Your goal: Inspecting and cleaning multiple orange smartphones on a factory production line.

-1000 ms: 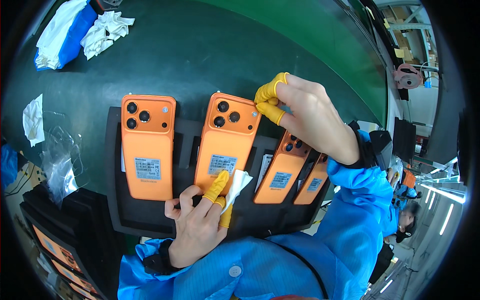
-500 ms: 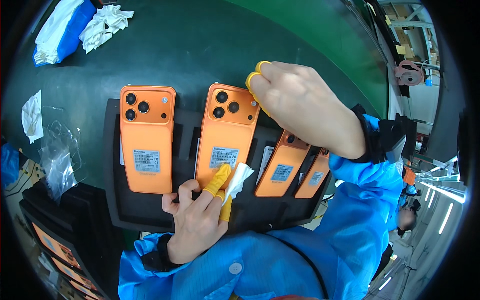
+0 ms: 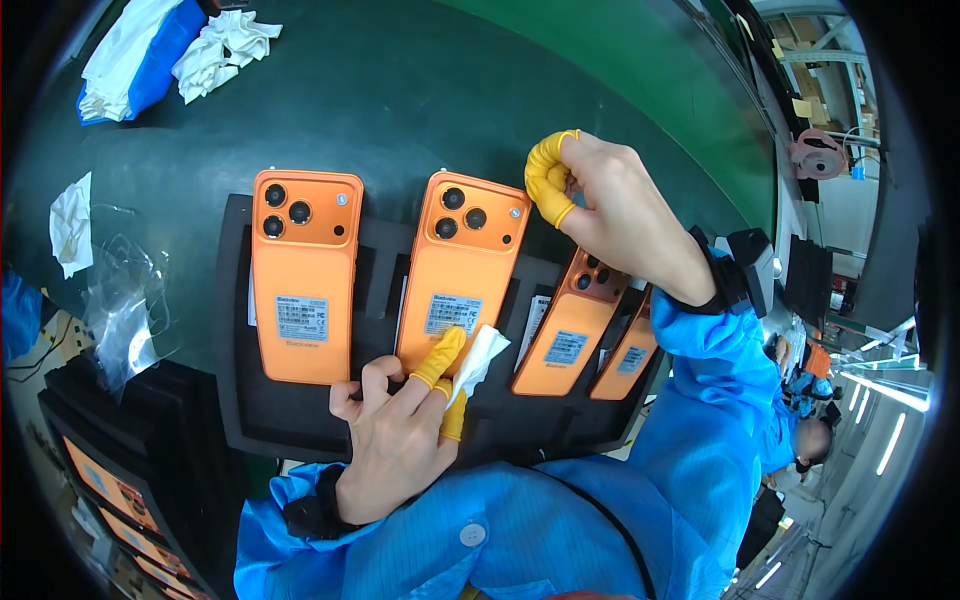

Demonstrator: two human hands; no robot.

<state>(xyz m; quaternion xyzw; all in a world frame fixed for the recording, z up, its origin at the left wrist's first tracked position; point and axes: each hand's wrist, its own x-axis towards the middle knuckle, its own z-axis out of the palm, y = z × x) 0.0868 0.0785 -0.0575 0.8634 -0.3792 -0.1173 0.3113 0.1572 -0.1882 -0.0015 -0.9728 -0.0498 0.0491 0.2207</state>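
Phone (image 3: 462, 275) — under L fingertip (image 3: 455, 339), nr R hand (image 3: 603, 190)

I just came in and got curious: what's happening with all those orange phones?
A person in a blue jacket wears yellow covers on some fingers. The left hand holds a white cloth and has a finger on the second orange phone from the left. The right hand is by that phone's top right corner, but I can't tell if they touch. Three other phones lie along the same black tray.

Smooth orange phone (image 3: 460, 270), matt black tray (image 3: 290, 425), glossy crinkled plastic bag (image 3: 126, 345)
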